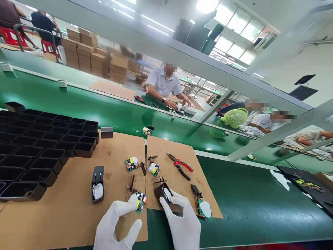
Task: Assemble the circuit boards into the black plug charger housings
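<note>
Bright light fills the room, and from where I stand I see a long green surface [247, 196] with brown card [75, 215] on it. Past both grips, on the far side, a person [163, 85] in a pale shirt has both hands at some small white things [189, 110].

Closer in are two hands in white gloves. The right grip [184, 219] pinches a black case [157, 195] between thumb and fingers. The case sits at the fingertips, its long side pointing away from the wrist and leaning a bit to the left. A white lump [167, 194] shows in its open top.

The left grip [116, 220] is spread, its thumb well away from its first finger. That finger's tip is right at a board [141, 200] full of tiny parts; I can't tell if they touch. To me, what counts most is this: the board lies just past that finger, between the two grips, and nearer the left one. The case is to its right, close by but apart.

Pliers [179, 166] lie beyond the right grip. Far off to the left of the left grip stand rows of black boxes [84, 150].
</note>
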Demonstrator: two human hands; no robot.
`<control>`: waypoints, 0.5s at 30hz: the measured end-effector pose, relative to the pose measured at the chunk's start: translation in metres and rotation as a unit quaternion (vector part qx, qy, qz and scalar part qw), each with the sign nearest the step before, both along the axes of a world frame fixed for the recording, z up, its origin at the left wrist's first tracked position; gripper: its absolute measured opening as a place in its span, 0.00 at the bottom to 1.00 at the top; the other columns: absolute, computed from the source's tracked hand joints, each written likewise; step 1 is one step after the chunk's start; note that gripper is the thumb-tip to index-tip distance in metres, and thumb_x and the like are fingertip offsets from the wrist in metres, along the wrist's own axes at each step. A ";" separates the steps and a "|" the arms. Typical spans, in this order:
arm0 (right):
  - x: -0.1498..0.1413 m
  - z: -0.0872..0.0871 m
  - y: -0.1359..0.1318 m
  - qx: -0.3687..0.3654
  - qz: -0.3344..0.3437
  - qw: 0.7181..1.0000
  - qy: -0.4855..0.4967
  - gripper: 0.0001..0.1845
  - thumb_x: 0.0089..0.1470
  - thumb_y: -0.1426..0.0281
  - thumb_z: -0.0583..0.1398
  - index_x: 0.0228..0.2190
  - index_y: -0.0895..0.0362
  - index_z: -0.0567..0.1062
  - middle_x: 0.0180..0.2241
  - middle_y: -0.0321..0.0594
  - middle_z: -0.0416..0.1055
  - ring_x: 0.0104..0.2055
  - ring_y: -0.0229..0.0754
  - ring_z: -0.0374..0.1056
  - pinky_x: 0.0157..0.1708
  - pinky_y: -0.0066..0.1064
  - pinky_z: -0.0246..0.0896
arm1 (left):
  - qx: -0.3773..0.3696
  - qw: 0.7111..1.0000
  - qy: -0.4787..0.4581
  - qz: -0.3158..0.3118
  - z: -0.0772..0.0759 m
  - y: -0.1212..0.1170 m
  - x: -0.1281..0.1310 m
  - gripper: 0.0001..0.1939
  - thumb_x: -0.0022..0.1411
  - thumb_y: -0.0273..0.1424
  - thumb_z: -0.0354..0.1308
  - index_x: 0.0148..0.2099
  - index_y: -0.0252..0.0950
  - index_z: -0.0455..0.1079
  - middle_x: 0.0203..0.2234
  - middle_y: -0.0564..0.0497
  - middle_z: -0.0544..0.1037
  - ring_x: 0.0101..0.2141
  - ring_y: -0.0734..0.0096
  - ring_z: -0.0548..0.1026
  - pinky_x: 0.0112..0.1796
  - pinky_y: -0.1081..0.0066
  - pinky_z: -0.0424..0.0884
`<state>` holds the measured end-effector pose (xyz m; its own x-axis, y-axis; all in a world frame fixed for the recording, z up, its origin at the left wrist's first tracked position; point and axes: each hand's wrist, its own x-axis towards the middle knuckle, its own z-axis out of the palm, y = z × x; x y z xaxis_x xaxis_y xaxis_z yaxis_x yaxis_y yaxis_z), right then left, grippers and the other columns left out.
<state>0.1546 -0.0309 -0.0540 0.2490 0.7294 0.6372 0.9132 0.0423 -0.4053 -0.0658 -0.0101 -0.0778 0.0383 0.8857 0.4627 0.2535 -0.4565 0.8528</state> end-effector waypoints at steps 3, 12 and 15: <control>-0.002 0.005 -0.001 0.000 0.046 0.999 -0.004 0.03 0.64 0.65 0.66 0.40 0.50 0.78 0.44 0.38 0.83 0.45 0.42 0.82 0.53 0.34 0.77 | 0.007 1.000 -0.001 0.002 -0.001 -0.001 0.000 0.11 0.67 0.32 0.65 0.51 0.45 0.74 0.39 0.54 0.83 0.37 0.68 0.83 0.42 0.73 0.81; -0.003 -0.005 0.002 -0.018 0.026 0.999 0.027 0.16 0.64 0.64 0.66 0.52 0.52 0.75 0.47 0.43 0.82 0.46 0.45 0.82 0.50 0.38 0.79 | -0.016 1.000 -0.016 -0.008 0.008 -0.003 0.001 0.07 0.69 0.30 0.62 0.49 0.45 0.73 0.39 0.53 0.83 0.37 0.68 0.82 0.41 0.71 0.80; -0.005 -0.005 0.001 -0.035 0.073 0.997 0.014 0.16 0.67 0.67 0.62 0.54 0.49 0.78 0.50 0.42 0.80 0.51 0.45 0.80 0.54 0.37 0.77 | -0.017 1.000 -0.022 -0.014 0.004 -0.004 0.004 0.07 0.68 0.30 0.62 0.48 0.44 0.74 0.40 0.52 0.84 0.41 0.66 0.84 0.43 0.71 0.80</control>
<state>0.1496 -0.0294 -0.0589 0.1540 0.8020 0.5772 0.8873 0.1448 -0.4379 -0.0614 -0.0142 -0.0738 0.0424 0.8996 0.4347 0.2027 -0.4337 0.8779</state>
